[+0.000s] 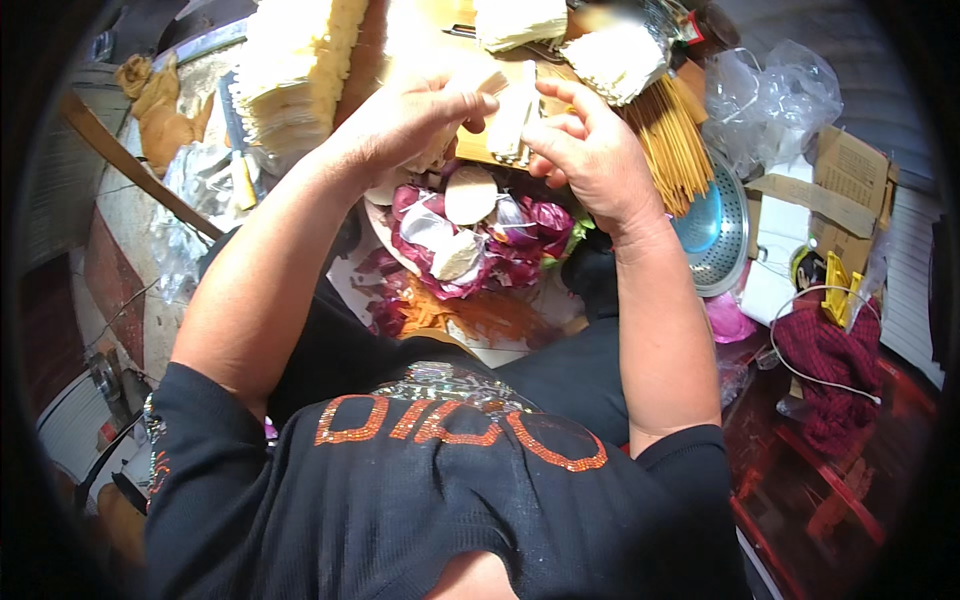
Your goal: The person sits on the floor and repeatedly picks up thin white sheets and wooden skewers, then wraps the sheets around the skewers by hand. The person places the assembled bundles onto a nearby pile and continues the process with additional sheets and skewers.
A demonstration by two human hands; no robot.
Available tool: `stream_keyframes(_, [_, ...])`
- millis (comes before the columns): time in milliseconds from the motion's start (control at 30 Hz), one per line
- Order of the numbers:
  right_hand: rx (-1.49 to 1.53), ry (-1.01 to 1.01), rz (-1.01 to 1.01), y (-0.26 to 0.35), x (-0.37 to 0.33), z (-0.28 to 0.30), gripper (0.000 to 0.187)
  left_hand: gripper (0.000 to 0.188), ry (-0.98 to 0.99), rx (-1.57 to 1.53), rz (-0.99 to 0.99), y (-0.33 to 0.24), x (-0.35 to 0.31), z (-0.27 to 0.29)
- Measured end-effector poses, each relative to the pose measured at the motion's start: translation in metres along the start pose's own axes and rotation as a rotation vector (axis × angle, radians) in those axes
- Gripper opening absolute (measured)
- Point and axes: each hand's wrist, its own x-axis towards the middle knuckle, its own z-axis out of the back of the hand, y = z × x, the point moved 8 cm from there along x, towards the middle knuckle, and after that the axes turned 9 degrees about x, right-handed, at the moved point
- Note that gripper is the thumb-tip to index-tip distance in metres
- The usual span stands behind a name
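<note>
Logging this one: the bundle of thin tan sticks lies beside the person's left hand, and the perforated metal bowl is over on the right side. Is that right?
Not quite: the head view shows the bundle of thin tan sticks beside the right hand, not the left hand. The perforated metal bowl is indeed on the right side.

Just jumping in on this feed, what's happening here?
A person has both bare hands over a wooden board, working around some pale, layered strips. The left hand and right hand are on either side of them, thumbs turned inward; glare hides exactly what the left fingertips grip. A tall stack of pale sheets stands to the left, thin wooden sticks lie to the right, and purple leaves are heaped nearer the person.
</note>
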Motion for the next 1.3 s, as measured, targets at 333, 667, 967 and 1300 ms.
stream_keyframes(333, [-0.199,0.085,-0.076,-0.012,-0.011,0.002,0.050,0.039,-0.741,0.105,-0.060,-0.008,-0.017,0.140])
stream_keyframes(667, [-0.464,0.118,0.003,0.003,-0.015,-0.007,0.042,0.032,-0.783,0.533,-0.341,-0.013,0.011,0.226])
stream_keyframes(967, [-0.736,0.146,-0.007,-0.002,-0.018,-0.011,0.038,0.038,-0.808,1.299,-0.211,-0.031,0.106,0.281])
stream_keyframes(1300, [-0.772,0.219,0.079,-0.011,-0.029,-0.029,0.023,0.027,-0.733,1.364,0.005,-0.002,0.170,0.284])
